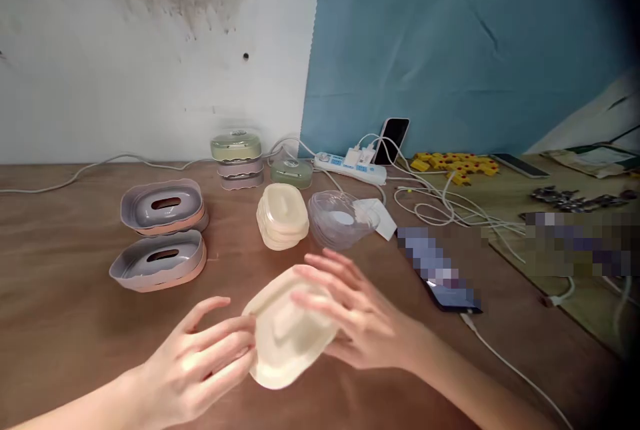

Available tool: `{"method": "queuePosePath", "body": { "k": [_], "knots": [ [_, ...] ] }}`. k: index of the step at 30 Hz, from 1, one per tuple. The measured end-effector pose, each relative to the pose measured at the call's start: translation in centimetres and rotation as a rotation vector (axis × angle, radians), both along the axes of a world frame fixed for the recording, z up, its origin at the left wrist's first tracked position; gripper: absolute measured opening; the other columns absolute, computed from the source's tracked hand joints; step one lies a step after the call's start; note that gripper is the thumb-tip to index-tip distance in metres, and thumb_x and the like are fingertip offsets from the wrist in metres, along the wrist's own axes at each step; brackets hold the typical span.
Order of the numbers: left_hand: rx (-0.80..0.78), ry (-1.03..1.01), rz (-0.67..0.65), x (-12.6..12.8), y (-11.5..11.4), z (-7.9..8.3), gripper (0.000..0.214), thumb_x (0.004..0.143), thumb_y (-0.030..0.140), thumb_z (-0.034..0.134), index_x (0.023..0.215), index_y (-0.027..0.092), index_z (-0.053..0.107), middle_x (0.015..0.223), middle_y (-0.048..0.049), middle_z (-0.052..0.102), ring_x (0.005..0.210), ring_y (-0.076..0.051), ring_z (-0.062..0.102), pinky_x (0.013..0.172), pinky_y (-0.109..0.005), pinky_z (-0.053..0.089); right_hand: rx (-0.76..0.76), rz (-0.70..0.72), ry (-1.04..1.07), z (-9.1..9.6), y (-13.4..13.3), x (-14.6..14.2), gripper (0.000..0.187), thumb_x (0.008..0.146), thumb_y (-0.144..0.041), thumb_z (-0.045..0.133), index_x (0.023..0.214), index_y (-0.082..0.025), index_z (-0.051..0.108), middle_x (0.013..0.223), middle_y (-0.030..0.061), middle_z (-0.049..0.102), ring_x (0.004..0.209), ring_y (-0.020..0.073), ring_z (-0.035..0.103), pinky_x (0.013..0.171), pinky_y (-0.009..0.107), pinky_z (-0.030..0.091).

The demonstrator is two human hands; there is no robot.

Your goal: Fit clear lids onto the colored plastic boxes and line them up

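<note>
A cream plastic tray piece [280, 350], shallow with rounded corners, is held tilted above the table between my two hands. My left hand [200, 357] grips its left edge, the index finger raised off it. My right hand [355, 310] is closed around the right side, its fingers lying across the face and slightly blurred; the thumb is partly hidden. Just beyond them stands a stack of similar cream pieces [284, 213]. To the right of that stack are nested clear plastic covers [335, 220], with a white sheet [380, 217] at their side.
Grey-and-pink oval shells with slots [163, 260] stand at left. Stacked green and mauve boxes [236, 150] and another green box [291, 173] are at the back. A power strip [350, 167], an upright phone [393, 140], a charging phone [440, 277], loose cables and yellow pieces [457, 165] occupy the right.
</note>
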State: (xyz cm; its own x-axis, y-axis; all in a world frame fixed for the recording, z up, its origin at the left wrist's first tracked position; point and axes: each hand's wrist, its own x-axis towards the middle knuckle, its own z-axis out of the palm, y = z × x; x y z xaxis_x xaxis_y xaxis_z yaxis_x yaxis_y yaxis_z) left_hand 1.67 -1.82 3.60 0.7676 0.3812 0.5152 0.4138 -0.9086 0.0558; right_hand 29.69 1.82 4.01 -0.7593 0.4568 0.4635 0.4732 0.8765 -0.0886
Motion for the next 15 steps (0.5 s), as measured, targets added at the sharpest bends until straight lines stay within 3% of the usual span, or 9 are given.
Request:
{"method": "queuePosePath", "body": {
  "k": [4,9,12,15],
  "knots": [
    [0.089,0.077,0.06,-2.3,1.1,-2.3,0.025,0.088,0.0,0.046,0.087,0.02,0.062,0.085,0.0016,0.073,0.104,-0.016,0.064,0.114,-0.045,0.021,-0.173,0.097,-0.07,-3.2,-0.6,-1.9,0.049,0.085,-0.048,0.055,0.127,-0.023,0.05,0.143,0.0125,0.042,0.132,0.0276,0.038,0.105,0.049,0.035],
    [0.113,0.264,0.024,-4.1,3.4,-2.7,0.036,0.086,-0.007,0.043,0.096,0.023,0.06,0.104,0.0025,0.072,0.116,-0.017,0.058,0.114,-0.047,0.022,-0.143,0.016,-0.073,-5.0,-0.5,-3.0,0.022,0.089,-0.029,0.052,0.107,-0.02,0.059,0.126,0.0121,0.056,0.112,0.0245,0.054,0.094,0.042,0.045],
    [0.163,0.253,0.218,-5.1,4.4,-1.8,0.044,0.087,-0.005,0.04,0.118,0.023,0.055,0.121,-0.0027,0.065,0.117,-0.022,0.057,0.11,-0.048,0.027,-0.136,-0.027,-0.038,-5.0,-0.9,-3.7,0.018,0.088,-0.023,0.05,0.103,-0.019,0.059,0.119,0.0114,0.059,0.106,0.0233,0.056,0.087,0.039,0.048],
    [0.226,0.254,0.539,-6.6,5.2,-1.4,0.033,0.09,0.015,0.045,0.123,0.014,0.052,0.12,-0.0138,0.063,0.108,-0.033,0.061,0.097,-0.055,0.036,-0.159,-0.086,-0.005,-5.1,-1.3,-4.4,0.022,0.087,-0.02,0.049,0.108,-0.018,0.056,0.119,0.013,0.058,0.103,0.0229,0.057,0.085,0.04,0.048]
  ]
}}
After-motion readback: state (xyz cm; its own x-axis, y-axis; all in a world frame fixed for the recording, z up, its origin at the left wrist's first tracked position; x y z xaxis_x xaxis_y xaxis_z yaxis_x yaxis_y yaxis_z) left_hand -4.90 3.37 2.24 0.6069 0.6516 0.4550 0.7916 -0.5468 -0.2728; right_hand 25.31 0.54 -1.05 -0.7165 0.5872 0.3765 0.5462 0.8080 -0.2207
